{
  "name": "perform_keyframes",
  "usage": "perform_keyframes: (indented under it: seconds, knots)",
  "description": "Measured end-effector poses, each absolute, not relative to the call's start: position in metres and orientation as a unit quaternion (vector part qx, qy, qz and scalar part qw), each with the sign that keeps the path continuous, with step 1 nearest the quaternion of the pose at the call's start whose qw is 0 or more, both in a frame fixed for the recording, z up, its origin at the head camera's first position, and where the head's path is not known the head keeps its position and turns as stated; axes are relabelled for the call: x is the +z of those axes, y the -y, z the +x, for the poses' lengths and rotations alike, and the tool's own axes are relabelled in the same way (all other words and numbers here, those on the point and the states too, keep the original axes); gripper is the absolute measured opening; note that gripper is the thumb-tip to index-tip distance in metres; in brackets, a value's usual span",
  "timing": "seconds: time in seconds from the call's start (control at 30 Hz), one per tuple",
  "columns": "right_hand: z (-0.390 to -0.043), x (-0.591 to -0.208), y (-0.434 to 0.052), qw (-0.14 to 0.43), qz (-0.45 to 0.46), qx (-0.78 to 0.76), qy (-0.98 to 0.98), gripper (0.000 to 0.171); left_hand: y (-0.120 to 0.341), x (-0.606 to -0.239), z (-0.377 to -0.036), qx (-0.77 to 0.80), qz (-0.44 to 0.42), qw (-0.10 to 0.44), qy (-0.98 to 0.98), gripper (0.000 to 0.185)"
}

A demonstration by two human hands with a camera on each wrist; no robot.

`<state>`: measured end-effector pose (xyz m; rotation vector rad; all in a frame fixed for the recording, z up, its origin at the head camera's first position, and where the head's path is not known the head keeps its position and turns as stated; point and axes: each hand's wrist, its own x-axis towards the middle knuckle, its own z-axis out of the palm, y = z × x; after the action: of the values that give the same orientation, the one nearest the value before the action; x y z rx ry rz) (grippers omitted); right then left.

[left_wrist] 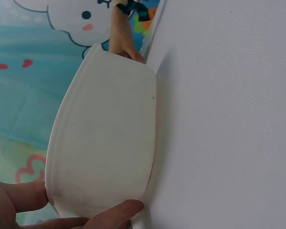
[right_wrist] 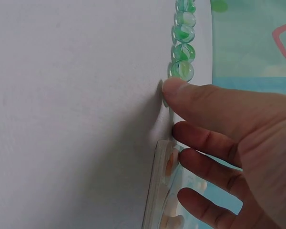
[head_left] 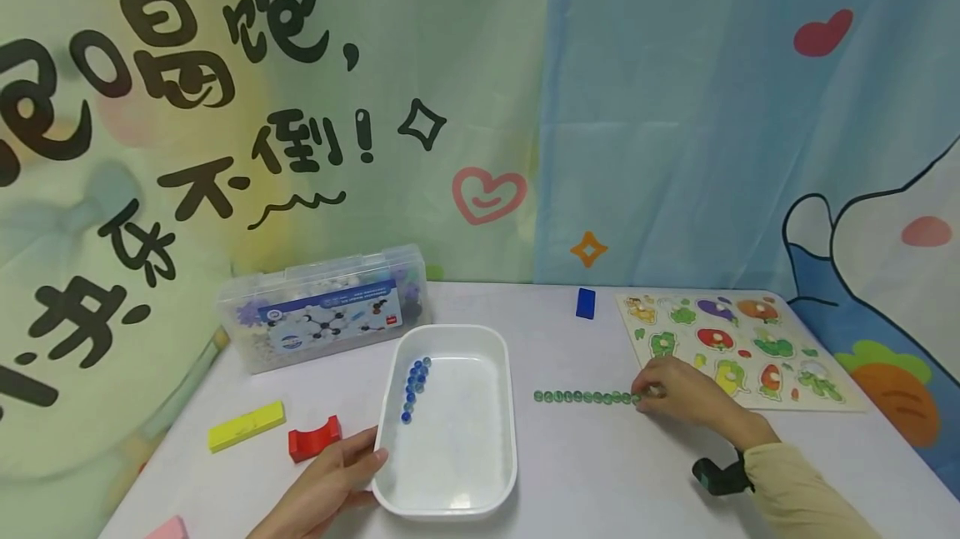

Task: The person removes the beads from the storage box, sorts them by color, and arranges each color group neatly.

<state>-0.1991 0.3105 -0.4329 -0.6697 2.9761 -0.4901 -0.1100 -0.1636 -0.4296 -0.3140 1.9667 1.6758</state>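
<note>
**Both hands down, one each side**

My left hand [head_left: 330, 485] sits near and left, palm half turned up, thumb and fingers [left_wrist: 115, 213] curled in a light grip. My right hand [head_left: 678, 393] reaches left from a sleeved forearm, fingers [right_wrist: 207, 107] nearly straight, spread, forefinger tip pressed down.

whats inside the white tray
A short line of blue marbles lies in the white tray, near its left wall. The near-left corner is partly covered by the left hand.

Glossy glass marbles [head_left: 587, 396], smooth white plastic tray [head_left: 510, 406], matt table [head_left: 600, 472].
</note>
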Motion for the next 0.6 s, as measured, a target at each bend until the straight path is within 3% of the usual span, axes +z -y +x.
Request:
perform_keyframes:
  seconds: [0.6]
  knots:
    - [-0.1976,-0.4319,-0.3088,0.022,-0.223,-0.160,-0.961,0.013,0.1636,-0.4294,-0.1102,0.622,-0.121,0.268,-0.726,0.082]
